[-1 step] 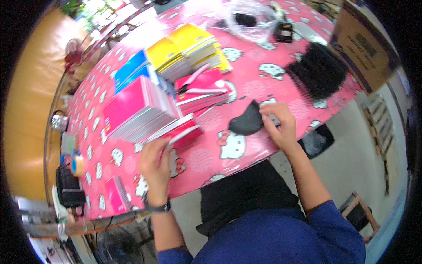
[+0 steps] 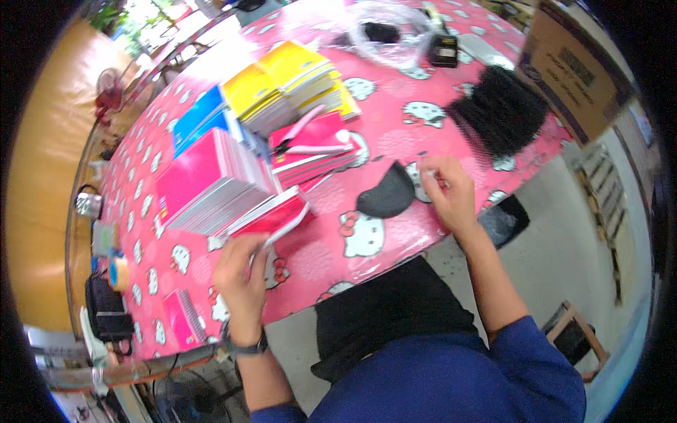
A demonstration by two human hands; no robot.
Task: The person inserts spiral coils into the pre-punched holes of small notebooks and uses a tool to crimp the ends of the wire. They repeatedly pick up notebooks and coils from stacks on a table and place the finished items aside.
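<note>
My left hand (image 2: 241, 278), with a dark band on its wrist, is closed at the near end of a red notebook (image 2: 271, 218), pinching its pale edge. Beside that notebook stands a thick stack of pink notebooks (image 2: 211, 180). My right hand (image 2: 451, 194) is over the table with thumb and forefinger curled together; a small pale bit shows between them, too blurred to name. Just left of its fingertips lies a black curved flat piece (image 2: 386, 192), apart from the hand. Pink-handled pliers (image 2: 307, 137) rest on a stack of red notebooks (image 2: 317, 151).
Yellow notebooks (image 2: 282, 77) and blue notebooks (image 2: 204, 120) are stacked farther back. Black netting (image 2: 501, 113) and a cardboard box (image 2: 575, 74) are at the right. A clear plastic bag (image 2: 391, 35) lies at the back. A pink spiral notebook (image 2: 185, 319) is near the left front edge.
My right hand has drawn slightly away from the black curved piece, leaving a gap. My left hand stays at the red notebook. The whole view has shifted a little.
</note>
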